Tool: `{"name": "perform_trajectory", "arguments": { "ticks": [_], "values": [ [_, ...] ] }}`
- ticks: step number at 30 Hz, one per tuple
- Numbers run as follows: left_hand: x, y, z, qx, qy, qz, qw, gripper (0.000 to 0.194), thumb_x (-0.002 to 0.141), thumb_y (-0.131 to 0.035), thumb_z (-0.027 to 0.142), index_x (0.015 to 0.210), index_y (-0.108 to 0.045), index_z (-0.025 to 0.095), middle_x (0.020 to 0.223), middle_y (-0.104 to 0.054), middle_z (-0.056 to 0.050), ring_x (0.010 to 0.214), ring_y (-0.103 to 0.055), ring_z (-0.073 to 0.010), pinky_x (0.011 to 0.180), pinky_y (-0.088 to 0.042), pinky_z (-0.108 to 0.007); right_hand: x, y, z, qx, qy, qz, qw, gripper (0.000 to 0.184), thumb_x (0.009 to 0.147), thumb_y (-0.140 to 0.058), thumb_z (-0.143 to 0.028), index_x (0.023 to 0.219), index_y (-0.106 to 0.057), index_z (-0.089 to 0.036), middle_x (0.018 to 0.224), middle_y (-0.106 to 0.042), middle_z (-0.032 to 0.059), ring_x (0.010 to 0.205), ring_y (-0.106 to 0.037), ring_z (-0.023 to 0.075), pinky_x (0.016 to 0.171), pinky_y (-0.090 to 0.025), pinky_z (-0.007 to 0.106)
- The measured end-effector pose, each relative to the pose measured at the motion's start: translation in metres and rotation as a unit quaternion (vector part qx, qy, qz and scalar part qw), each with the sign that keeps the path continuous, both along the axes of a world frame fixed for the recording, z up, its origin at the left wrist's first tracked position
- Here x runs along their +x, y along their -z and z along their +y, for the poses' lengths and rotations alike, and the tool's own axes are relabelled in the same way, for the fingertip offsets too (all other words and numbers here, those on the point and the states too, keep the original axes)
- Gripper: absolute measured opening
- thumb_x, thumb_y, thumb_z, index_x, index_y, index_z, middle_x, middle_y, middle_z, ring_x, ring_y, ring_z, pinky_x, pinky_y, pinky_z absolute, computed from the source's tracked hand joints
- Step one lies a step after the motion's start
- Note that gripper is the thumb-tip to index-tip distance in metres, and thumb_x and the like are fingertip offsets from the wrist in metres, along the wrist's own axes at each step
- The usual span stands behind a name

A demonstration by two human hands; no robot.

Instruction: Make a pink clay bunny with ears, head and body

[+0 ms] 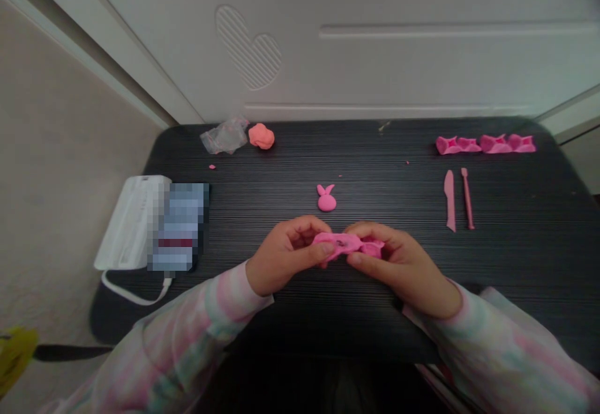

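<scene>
Both of my hands pinch one pink clay mould (345, 244) a little above the near half of the table. My left hand (285, 254) grips its left end, thumb on top. At the right end, my right hand (398, 264) has thumb and fingers closed on the mould, and part of it shows beyond the fingertips. A dark spot shows in its middle. Just beyond my hands lies a small pink clay rabbit head (327, 201) with two ears, flat on the table and touched by neither hand.
On the dark ribbed table (281, 182) are an orange clay lump (261, 136), a clear plastic wrapper (227, 136), pink moulds (485, 145), a pink plastic knife (449, 201) and a thin pink tool (467, 200). A phone (180, 226) is cabled to a white power bank (134, 221).
</scene>
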State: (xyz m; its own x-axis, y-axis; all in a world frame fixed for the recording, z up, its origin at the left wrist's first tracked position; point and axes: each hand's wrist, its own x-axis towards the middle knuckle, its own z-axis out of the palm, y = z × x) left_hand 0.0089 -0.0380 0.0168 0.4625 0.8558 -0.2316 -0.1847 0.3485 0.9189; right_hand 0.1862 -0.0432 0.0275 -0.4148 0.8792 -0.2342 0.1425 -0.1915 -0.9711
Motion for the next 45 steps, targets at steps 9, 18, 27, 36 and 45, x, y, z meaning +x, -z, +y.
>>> {"name": "perform_trajectory", "arguments": {
  "ticks": [9,18,27,36,45],
  "values": [
    [-0.0007,-0.0018,-0.0025,0.131,0.023,0.130,0.983,0.018,0.069,-0.059,0.025,0.083,-0.054,0.016,0.071,-0.058,0.001,0.060,-0.052,-0.0076,0.056,-0.042,-0.020,-0.0014,0.0033,-0.0024,0.171,-0.039,-0.116,0.978,0.012,0.081,-0.049,-0.026,0.075,-0.056,-0.020,0.073,-0.060,0.0016,0.069,-0.055,0.0125,0.063,-0.041,0.025],
    [0.0034,-0.0019,-0.0079,0.423,-0.025,0.245,0.872,0.012,0.072,-0.060,0.021,0.081,-0.059,0.015,0.075,-0.066,-0.002,0.070,-0.059,-0.0099,0.065,-0.046,-0.020,-0.0011,0.0013,-0.0042,0.199,-0.082,-0.143,0.966,0.024,0.085,-0.039,-0.027,0.067,-0.051,-0.018,0.065,-0.055,0.0022,0.059,-0.049,0.0113,0.056,-0.037,0.025],
    [0.0009,-0.0065,-0.0066,0.271,-0.003,0.253,0.929,0.010,0.076,-0.053,0.021,0.076,-0.060,0.015,0.075,-0.064,-0.002,0.065,-0.056,-0.0085,0.062,-0.043,-0.019,-0.0021,0.0010,-0.0018,0.202,-0.075,-0.122,0.969,0.023,0.086,-0.038,-0.028,0.072,-0.054,-0.018,0.064,-0.054,0.0003,0.059,-0.049,0.0101,0.056,-0.038,0.024],
    [0.0014,-0.0074,-0.0041,0.210,0.037,0.265,0.940,0.018,0.079,-0.047,0.025,0.067,-0.055,0.014,0.059,-0.051,0.003,0.057,-0.045,-0.0071,0.058,-0.036,-0.019,-0.0031,0.0055,-0.0035,0.288,-0.029,-0.152,0.945,0.016,0.076,-0.056,-0.024,0.092,-0.054,-0.020,0.080,-0.062,0.0007,0.072,-0.057,0.0106,0.065,-0.045,0.020],
    [0.0011,-0.0030,-0.0001,0.101,0.078,0.185,0.974,0.029,0.078,-0.044,0.035,0.058,-0.046,0.015,0.054,-0.039,0.006,0.052,-0.036,-0.0060,0.052,-0.029,-0.020,-0.0054,0.0053,-0.0034,0.315,-0.041,-0.152,0.936,0.006,0.079,-0.053,-0.019,0.083,-0.057,-0.017,0.073,-0.063,0.0013,0.067,-0.057,0.0087,0.062,-0.044,0.018]
  ]
}}
